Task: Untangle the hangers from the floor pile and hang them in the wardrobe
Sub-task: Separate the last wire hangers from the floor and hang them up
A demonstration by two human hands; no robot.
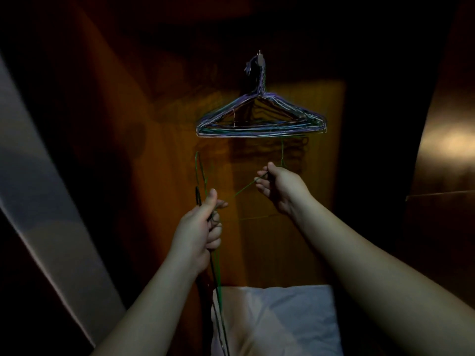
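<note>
Several thin wire hangers (259, 122), purple and green, hang bunched from a small hook (261, 59) on the wardrobe's back wall (308, 98). My left hand (199, 227) grips a bundle of green and dark wire hangers (203, 176), their ends sticking up above my fist and trailing down below it. My right hand (279, 188) pinches a green wire hanger (243, 191) that runs across to the left hand, just below the hanging bunch. The scene is dim.
A wooden wardrobe door (447, 140) stands open at the right. A pale panel (38, 188) slants along the left. A white folded cloth or pillow (282, 319) lies at the bottom of the wardrobe under my arms.
</note>
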